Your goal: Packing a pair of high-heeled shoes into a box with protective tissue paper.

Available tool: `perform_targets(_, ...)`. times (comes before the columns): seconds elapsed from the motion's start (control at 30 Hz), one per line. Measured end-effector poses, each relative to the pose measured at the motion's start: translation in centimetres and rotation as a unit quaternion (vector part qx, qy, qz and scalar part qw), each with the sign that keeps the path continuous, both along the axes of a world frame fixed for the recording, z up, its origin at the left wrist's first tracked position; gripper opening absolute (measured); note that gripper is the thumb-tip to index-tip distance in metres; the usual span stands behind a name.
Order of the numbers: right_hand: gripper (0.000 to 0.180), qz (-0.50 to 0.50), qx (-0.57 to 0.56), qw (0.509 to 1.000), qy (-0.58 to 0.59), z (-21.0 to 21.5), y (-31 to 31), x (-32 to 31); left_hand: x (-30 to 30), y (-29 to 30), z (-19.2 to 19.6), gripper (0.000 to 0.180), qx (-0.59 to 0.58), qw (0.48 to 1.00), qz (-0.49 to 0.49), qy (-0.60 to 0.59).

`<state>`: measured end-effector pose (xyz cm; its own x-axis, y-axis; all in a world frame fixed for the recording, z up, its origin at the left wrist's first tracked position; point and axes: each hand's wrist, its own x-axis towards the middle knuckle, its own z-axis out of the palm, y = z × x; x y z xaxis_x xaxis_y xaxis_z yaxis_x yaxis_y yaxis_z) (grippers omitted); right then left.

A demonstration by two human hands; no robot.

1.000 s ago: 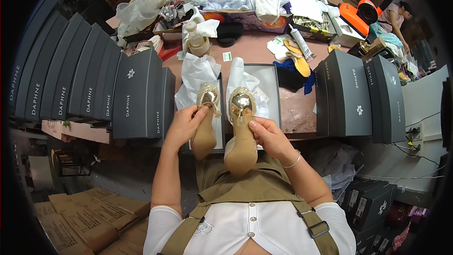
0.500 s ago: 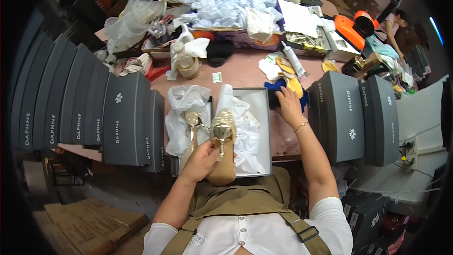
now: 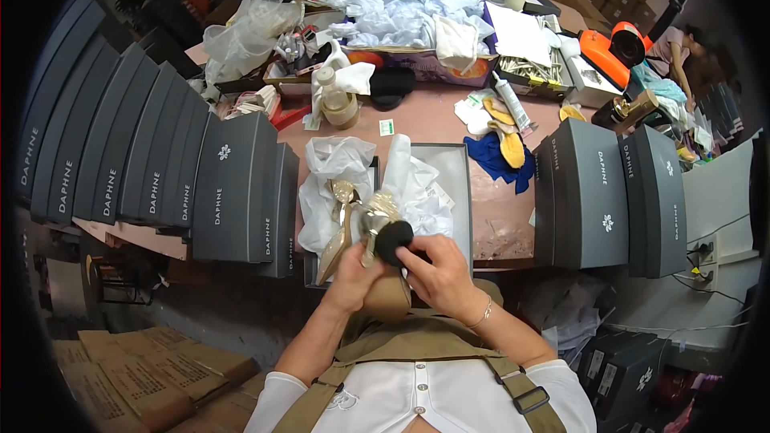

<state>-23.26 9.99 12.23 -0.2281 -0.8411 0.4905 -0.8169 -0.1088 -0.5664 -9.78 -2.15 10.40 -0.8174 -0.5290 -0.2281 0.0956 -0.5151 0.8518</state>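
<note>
My left hand (image 3: 351,279) grips a high-heeled shoe with a tan sole (image 3: 387,298) and a glittery gold upper, held over an open grey shoebox (image 3: 465,208). Pinched in the fingers of my right hand (image 3: 443,274) is a round black pad (image 3: 394,242), right against the shoe and covering part of it. A matching gold shoe (image 3: 333,252) rests on the box's left side. White tissue paper (image 3: 325,172) spills out around both shoes. Right of the box lie a blue cloth (image 3: 496,162) and a yellow pad (image 3: 512,152).
Upright grey shoeboxes line the left (image 3: 237,200) and right (image 3: 589,200). Behind are a jar (image 3: 339,110), black pads (image 3: 391,84), a white tube (image 3: 512,103), a carton of crumpled tissue (image 3: 409,12) and an orange device (image 3: 605,56). Another person (image 3: 672,56) is at far right.
My right hand has left the blue cloth and come to the shoe, now with a round black pad in its fingers. The left hand still holds the shoe.
</note>
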Motion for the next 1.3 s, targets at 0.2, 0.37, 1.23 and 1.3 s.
perform_targets(0.2, 0.036, -0.262, 0.033, 0.964, 0.033, -6.1, 2.2, -12.4, 2.4, -2.8, 1.9, 0.036, -0.060, 0.993, 0.100, 0.029)
perform_targets(0.37, 0.071, 0.005, 0.151, 0.989, -0.004, -5.6, -0.8, -9.2, 3.3, -0.7, 3.0, 0.025, -0.199, 0.978, 0.054, 0.042)
perform_targets(1.23, 0.015, -0.096, 0.061, 0.987, -0.109, 4.2, 2.7, -9.8, -7.2, 0.0, -0.8, 0.026, -0.100, 0.985, 0.063, 0.127)
perform_targets(1.3, 0.015, 0.013, 0.100, 0.979, -0.174, 3.8, 2.3, -7.2, -7.6, -0.9, -2.0, 0.023, 0.057, 0.986, 0.115, 0.111)
